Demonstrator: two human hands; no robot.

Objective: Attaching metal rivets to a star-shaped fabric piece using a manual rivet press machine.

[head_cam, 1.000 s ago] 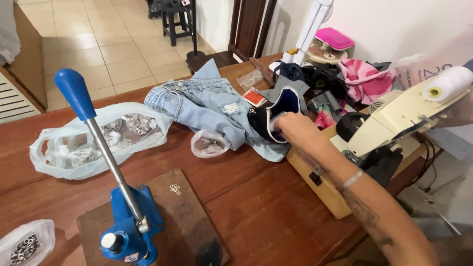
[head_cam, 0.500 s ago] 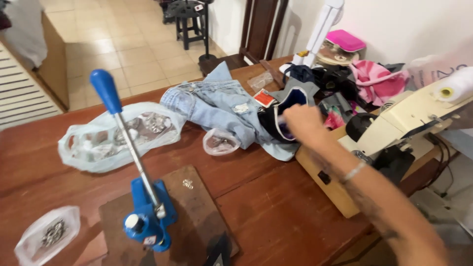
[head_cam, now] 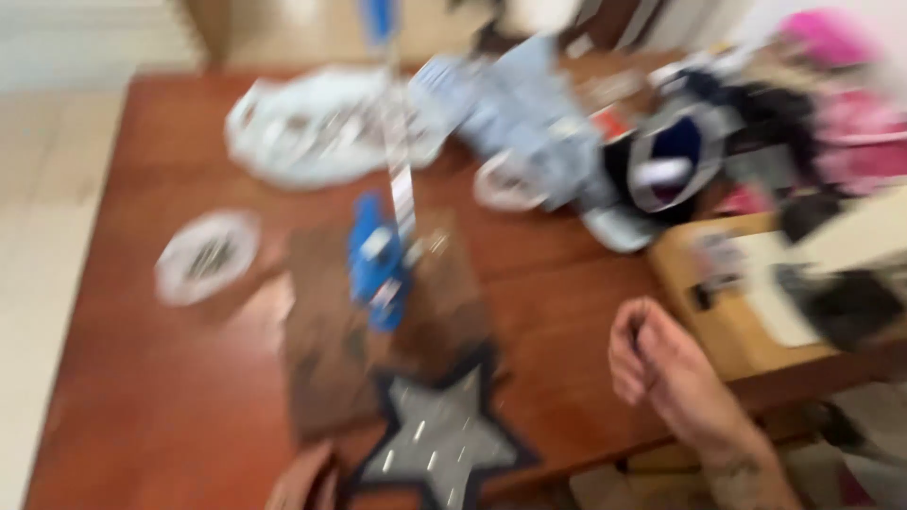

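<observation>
Blur smears everything, yet the right hand (head_cam: 661, 364) shows curled nearly closed above the table's (head_cam: 170, 397) near right edge, its contents impossible to tell, while the left hand (head_cam: 304, 484) barely peeks in beside the grey star patch (head_cam: 436, 444) at the near edge.

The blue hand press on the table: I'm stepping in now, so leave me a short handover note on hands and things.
Right hand: loosely curled over the brown wooden table, right of the blue lever hand press; holding anything, too blurred to tell.
Left hand: only an edge at the bottom, beside the grey star-shaped fabric patch.
Press stands on a dark board, nothing seen under it. Clear bags of small metal parts lie left.
</observation>
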